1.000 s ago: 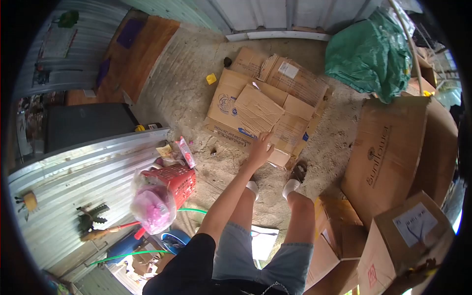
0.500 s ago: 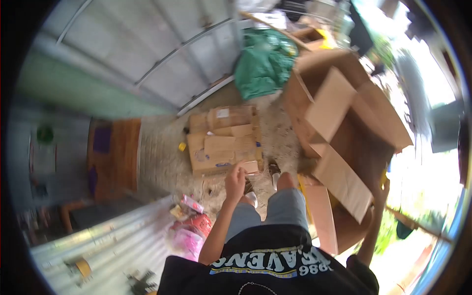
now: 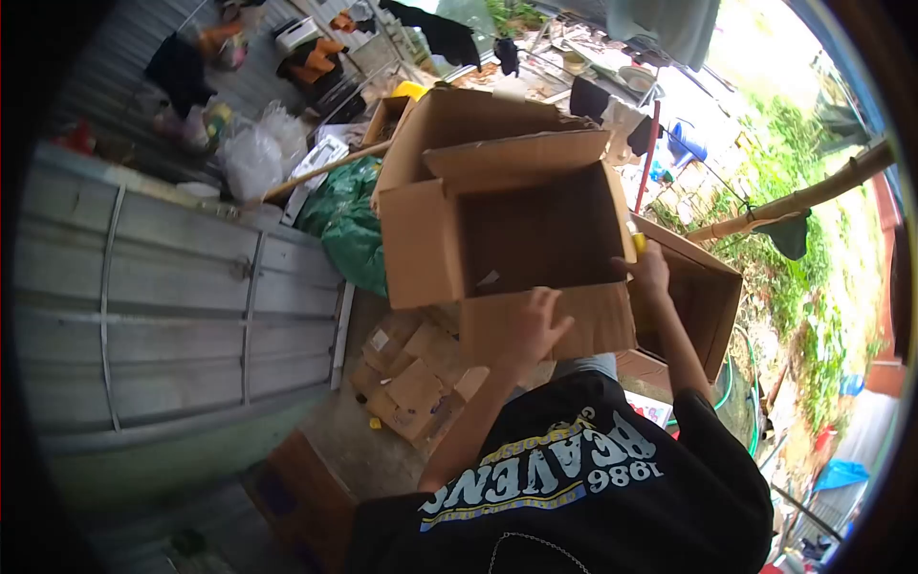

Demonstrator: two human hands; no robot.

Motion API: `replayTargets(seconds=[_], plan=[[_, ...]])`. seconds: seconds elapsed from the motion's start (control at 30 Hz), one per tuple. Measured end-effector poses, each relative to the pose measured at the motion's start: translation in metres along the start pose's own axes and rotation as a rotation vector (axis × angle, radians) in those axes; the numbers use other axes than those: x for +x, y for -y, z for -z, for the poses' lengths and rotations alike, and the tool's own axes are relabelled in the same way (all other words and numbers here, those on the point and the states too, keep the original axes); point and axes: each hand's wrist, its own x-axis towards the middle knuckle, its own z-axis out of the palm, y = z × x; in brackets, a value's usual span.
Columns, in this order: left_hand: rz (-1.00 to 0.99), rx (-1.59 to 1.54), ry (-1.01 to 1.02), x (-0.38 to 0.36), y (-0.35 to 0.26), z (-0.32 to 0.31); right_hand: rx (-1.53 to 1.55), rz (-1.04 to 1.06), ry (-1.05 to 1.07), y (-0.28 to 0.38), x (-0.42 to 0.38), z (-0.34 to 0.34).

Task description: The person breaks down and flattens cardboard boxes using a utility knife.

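The open cardboard box (image 3: 421,244) sits just beyond the left hand (image 3: 534,333), which is loosely spread over its crosswise near flap (image 3: 601,320) — the right hand (image 3: 652,271) is nearer the box's right corner, fingers curled around a yellow object (image 3: 638,241).

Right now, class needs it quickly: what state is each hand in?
Left hand: open, at the near flap of the cardboard box.
Right hand: closed, holding a yellow object.
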Motion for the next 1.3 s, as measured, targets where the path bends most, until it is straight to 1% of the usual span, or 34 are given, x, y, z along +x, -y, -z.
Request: replayTargets(seconds=[0.03, 0.07, 0.1, 0.17, 0.2, 0.27, 0.3, 0.33, 0.37, 0.4, 0.43, 0.47, 0.5, 0.53, 0.57, 0.6, 0.63, 0.67, 0.7, 0.73, 0.77, 0.8, 0.83, 0.9, 0.97, 1.03, 1.07, 1.17, 1.2, 1.23, 1.3], plan=[[-0.116, 0.112, 0.027, 0.02, -0.002, -0.024, -0.074, 0.023, 0.018, -0.004, 0.005, -0.015], [-0.228, 0.222, 0.058, 0.034, -0.003, -0.047, -0.045, 0.008, 0.024, -0.011, 0.012, -0.029], [-0.229, 0.225, 0.08, 0.042, -0.003, -0.068, -0.038, -0.01, 0.035, -0.013, 0.014, -0.034], [-0.253, 0.424, 0.222, 0.057, -0.001, -0.101, 0.034, -0.185, 0.18, -0.007, 0.023, -0.039], [-0.252, 0.422, 0.232, 0.063, 0.002, -0.113, 0.03, -0.203, 0.183, -0.006, 0.026, -0.041], [-0.099, 0.418, 0.43, 0.068, 0.011, -0.134, 0.075, -0.203, 0.207, -0.017, 0.033, -0.055], [-0.09, 0.413, 0.436, 0.068, 0.019, -0.143, 0.121, -0.194, 0.224, -0.022, 0.036, -0.06], [-0.099, 0.4, 0.34, 0.068, 0.025, -0.149, 0.116, -0.192, 0.234, -0.023, 0.039, -0.058], [-0.11, 0.39, 0.24, 0.068, 0.032, -0.155, 0.233, -0.146, 0.28, -0.024, 0.043, -0.057], [-0.103, 0.389, 0.24, 0.072, 0.033, -0.148, 0.352, -0.102, 0.324, -0.024, 0.047, -0.054], [-0.134, 0.336, 0.165, 0.078, 0.031, -0.132, 0.469, -0.058, 0.368, -0.024, 0.05, -0.051], [-0.162, 0.28, 0.094, 0.081, 0.03, -0.116, 0.578, 0.043, 0.33, -0.024, 0.056, -0.049], [-0.105, 0.276, 0.117, 0.09, 0.023, -0.091, 0.653, 0.028, 0.431, -0.011, 0.06, -0.024], [-0.052, 0.275, 0.136, 0.102, 0.016, -0.06, 0.832, 0.016, 0.439, -0.002, 0.066, 0.001], [-0.04, 0.22, 0.036, 0.108, 0.019, -0.031, 1.013, 0.008, 0.439, 0.005, 0.07, 0.023], [-0.035, 0.166, -0.068, 0.114, 0.022, 0.002, 1.065, 0.038, 0.342, 0.007, 0.074, 0.042], [0.008, -0.007, -0.069, 0.122, 0.012, 0.048, 1.115, 0.068, 0.241, 0.004, 0.078, 0.055], [0.102, -0.264, -0.089, 0.123, 0.008, 0.088, 1.121, 0.077, 0.15, -0.006, 0.086, 0.057], [0.192, -0.546, -0.182, 0.118, 0.007, 0.118, 1.12, 0.088, 0.144, -0.006, 0.087, 0.064], [0.222, -0.691, -0.333, 0.111, 0.029, 0.137, 1.084, 0.061, 0.144, -0.005, 0.087, 0.075], [0.164, -0.739, -0.525, 0.103, 0.062, 0.15, 1.051, 0.033, 0.145, -0.003, 0.087, 0.084], [0.12, -0.95, -0.703, 0.097, 0.08, 0.158, 1.043, 0.059, 0.197, 0.003, 0.086, 0.088], [0.073, -1.159, -0.876, 0.092, 0.095, 0.163, 1.048, 0.068, 0.197, 0.011, 0.086, 0.086], [0.081, -1.183, -0.881, 0.081, 0.131, 0.154, 1.014, 0.096, 0.19, 0.025, 0.085, 0.075], [0.147, -1.282, -0.865, 0.067, 0.14, 0.13, 1.017, 0.111, 0.214, 0.034, 0.094, 0.066], [0.205, -1.371, -0.85, 0.061, 0.144, 0.106, 1.082, 0.178, 0.225, 0.051, 0.101, 0.066], [0.234, -1.402, -0.843, 0.058, 0.145, 0.095, 1.161, 0.192, 0.211, 0.061, 0.104, 0.065], [0.289, -1.437, -0.816, 0.069, 0.154, 0.081, 1.173, 0.192, 0.279, 0.067, 0.121, 0.043], [0.304, -1.441, -0.804, 0.075, 0.158, 0.079, 1.159, 0.196, 0.359, 0.062, 0.129, 0.026], [0.317, -1.428, -0.794, 0.084, 0.165, 0.081, 1.086, 0.103, 0.355, 0.066, 0.126, 0.019], [0.329, -1.381, -0.756, 0.106, 0.181, 0.091, 1.216, 0.108, 0.31, 0.063, 0.125, 0.004]])
